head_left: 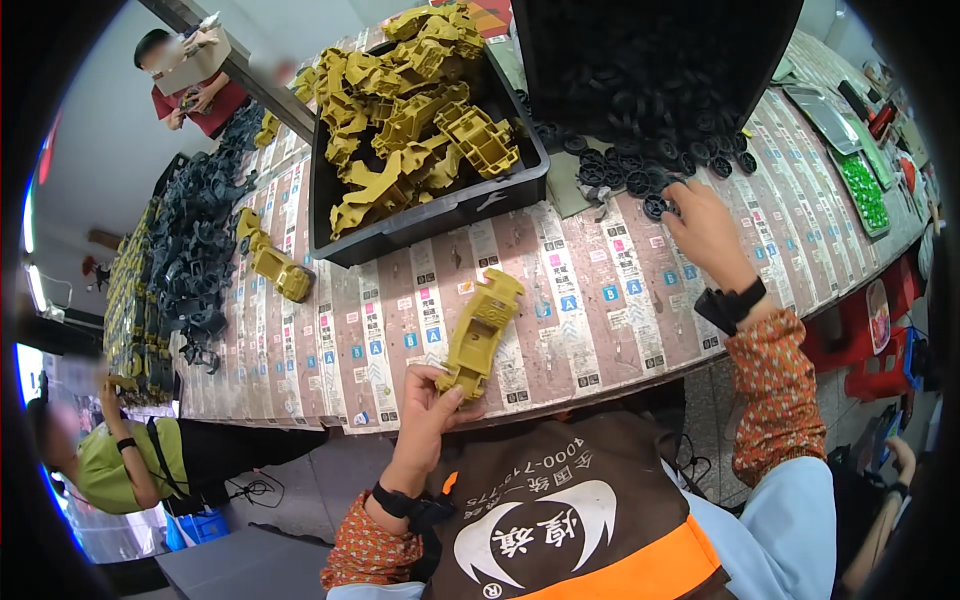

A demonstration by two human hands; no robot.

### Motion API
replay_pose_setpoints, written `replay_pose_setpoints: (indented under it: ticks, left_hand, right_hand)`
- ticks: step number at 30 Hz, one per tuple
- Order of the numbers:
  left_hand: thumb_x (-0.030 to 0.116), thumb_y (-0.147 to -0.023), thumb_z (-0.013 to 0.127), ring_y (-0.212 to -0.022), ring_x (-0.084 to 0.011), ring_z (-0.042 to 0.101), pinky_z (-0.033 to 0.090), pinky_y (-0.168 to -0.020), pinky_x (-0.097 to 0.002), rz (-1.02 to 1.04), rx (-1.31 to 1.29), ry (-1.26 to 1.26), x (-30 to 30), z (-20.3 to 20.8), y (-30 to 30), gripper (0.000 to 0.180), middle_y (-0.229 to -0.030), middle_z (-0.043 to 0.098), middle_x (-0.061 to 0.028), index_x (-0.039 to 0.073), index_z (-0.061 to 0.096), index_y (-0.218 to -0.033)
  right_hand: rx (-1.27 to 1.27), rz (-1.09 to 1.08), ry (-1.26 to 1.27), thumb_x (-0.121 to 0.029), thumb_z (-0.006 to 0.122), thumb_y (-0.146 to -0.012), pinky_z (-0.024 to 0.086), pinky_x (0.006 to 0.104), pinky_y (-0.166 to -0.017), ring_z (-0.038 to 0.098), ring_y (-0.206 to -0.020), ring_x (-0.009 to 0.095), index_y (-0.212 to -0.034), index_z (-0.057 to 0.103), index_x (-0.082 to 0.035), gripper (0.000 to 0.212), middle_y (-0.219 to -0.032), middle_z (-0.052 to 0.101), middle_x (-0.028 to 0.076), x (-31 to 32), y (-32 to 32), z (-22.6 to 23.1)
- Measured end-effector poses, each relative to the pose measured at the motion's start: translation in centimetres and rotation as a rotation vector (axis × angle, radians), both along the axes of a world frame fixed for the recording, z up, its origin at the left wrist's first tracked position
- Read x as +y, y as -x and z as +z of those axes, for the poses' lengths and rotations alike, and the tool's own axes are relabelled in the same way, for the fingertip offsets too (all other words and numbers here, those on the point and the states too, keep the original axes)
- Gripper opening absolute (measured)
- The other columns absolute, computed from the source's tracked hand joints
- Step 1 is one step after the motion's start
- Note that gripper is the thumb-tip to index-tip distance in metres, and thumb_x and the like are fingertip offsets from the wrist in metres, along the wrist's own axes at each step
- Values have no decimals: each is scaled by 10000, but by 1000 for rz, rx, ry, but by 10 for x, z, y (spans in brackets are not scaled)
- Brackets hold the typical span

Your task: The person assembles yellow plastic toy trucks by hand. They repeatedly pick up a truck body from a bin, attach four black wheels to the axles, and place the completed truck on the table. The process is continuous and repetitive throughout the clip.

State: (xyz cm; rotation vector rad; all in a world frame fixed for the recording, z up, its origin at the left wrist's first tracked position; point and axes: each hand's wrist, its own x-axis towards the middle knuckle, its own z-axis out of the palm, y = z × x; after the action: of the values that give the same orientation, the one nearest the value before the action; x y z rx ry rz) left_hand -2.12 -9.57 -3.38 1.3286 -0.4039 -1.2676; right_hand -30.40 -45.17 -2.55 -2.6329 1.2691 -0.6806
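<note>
My left hand [436,405] grips one end of an olive-yellow plastic toy car body [482,335], held above the near edge of the table. Its hollow inside faces up. Farther right, my right hand [702,226] reaches to the near side of a pile of small black toy wheels [628,170]. Its fingers are closed round a black wheel [656,207] at the edge of that pile. Behind the wheels a large black bin [660,50] lies tipped toward me with more wheels inside.
A black crate [430,222] heaped with yellow car bodies [400,110] stands at the table's middle. Left of it lie two joined-looking yellow pieces [275,262] and a heap of dark grey parts [195,240]. A green tray [860,190] sits far right. Two people work at left.
</note>
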Motion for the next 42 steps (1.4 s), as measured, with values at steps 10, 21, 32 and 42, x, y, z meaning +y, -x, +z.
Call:
replay_pose_setpoints:
  ticks: [10, 21, 32, 42]
  left_hand:
    - [279, -842, 828, -1181, -317, 575, 510, -974, -428, -330, -1047, -43, -49, 46, -14, 805, -1297, 535, -183, 76, 388, -1485]
    - [241, -882, 773, -1178, -362, 638, 516, -993, -424, -591, -1154, -284, -122, 55, 5, 832, -1298, 611, -236, 135, 285, -1546]
    - [301, -1038, 544, -1253, -334, 600, 585, -985, -509, -213, 438, 194, -82, 48, 0, 628, -1450, 529, -186, 135, 275, -1581]
    - [527, -1076, 443, -1192, -294, 623, 631, -883, -490, -127, 454, 203, -65, 27, 21, 599, -1309, 582, -127, 79, 421, -1473]
  right_hand:
    - [43, 58, -29, -45, 752, -777, 498, 500, -880, 595, -1020, 433, -1104, 537, -17, 393, -1069, 586, 208, -5, -24, -11]
    - [-80, 309, -166, 106, 617, -779, 479, 472, -896, 574, -1036, 419, -1194, 537, -18, 441, -1084, 561, 209, 77, -19, 4]
    - [-54, 304, -298, -12, 695, -827, 488, 419, -907, 588, -1026, 374, -1238, 573, 1, 429, -1105, 565, 182, 75, -19, 2]
    - [-596, 446, -1127, -32, 631, -942, 489, 264, -880, 563, -1006, 100, -1374, 544, -19, 441, -1161, 564, 28, 133, -50, 38]
